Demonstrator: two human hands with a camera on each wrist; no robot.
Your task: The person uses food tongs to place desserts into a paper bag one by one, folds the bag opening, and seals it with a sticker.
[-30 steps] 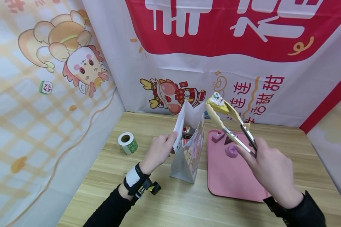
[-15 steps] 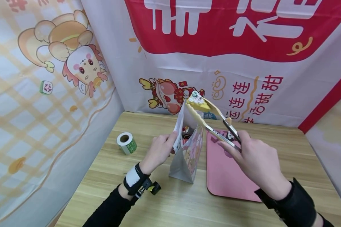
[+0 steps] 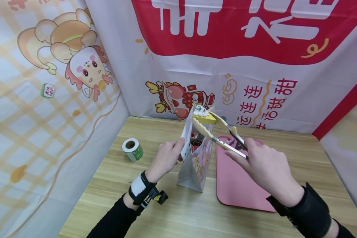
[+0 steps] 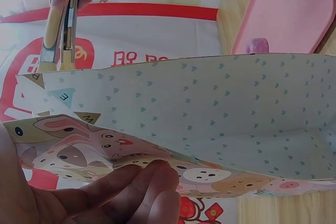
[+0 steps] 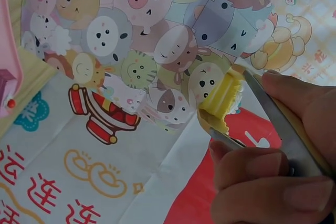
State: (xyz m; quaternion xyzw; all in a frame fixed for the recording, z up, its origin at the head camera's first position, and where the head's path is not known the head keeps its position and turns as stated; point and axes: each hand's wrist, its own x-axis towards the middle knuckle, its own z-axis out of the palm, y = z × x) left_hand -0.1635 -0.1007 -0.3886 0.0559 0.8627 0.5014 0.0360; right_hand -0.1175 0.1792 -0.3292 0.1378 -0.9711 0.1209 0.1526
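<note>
In the head view my right hand (image 3: 267, 165) grips a pair of tongs (image 3: 226, 142) with cream-coloured tips. A yellow cake slice (image 3: 204, 117) with white topping is pinched between those tips, over the mouth of an upright paper bag (image 3: 193, 175). My left hand (image 3: 165, 157) holds the bag's left edge, fingers and thumb pinching the paper. Inside the bag a dark round cake (image 3: 196, 138) shows. Cartoon animals cover the bag's side (image 5: 152, 30) in the right wrist view, with the slice's yellow layers (image 5: 223, 100) beside it.
Right of the bag lies a pink tray (image 3: 241, 185), with small purple cakes (image 3: 227, 140) at its far end, partly behind the tongs. A roll of green-and-white labels (image 3: 133, 149) stands on the left of the wooden table (image 3: 154, 211). Printed cloth (image 3: 178, 66) hangs behind.
My right hand has carried the tongs and cake slice left from over the tray to the bag's mouth, then lowered them slightly. My left hand stays on the bag.
</note>
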